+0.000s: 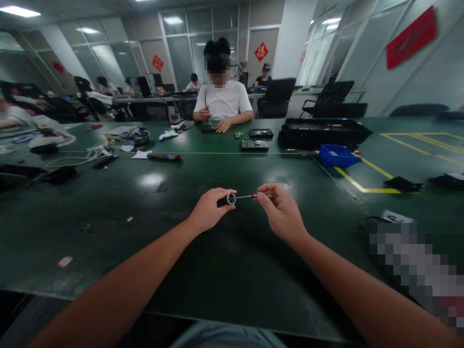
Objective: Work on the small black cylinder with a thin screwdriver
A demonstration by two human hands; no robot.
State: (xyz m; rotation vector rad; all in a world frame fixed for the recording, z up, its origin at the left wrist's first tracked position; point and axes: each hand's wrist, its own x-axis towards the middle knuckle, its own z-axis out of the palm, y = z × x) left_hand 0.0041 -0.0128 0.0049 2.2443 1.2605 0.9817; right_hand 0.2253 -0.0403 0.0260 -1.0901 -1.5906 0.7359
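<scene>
My left hand [209,210] is closed around a small black cylinder [226,200] with a shiny, silvery ring at its open end; its kind is unclear. That end faces toward me and to the right. Between the fingers of my right hand [281,208] is a screwdriver [255,195] with a reddish handle, lying nearly level. Its thin metal shaft points left, and the tip meets or nearly meets the cylinder's rim. Both hands are held above the green table [203,270].
Across the table a person [223,99] in a white shirt works on a small part. Hard drives [254,145], a black housing [322,131], a blue tray [338,155] and an electric screwdriver [165,157] lie beyond my hands. Cables [85,157] are at left. A blurred-out object lies at right.
</scene>
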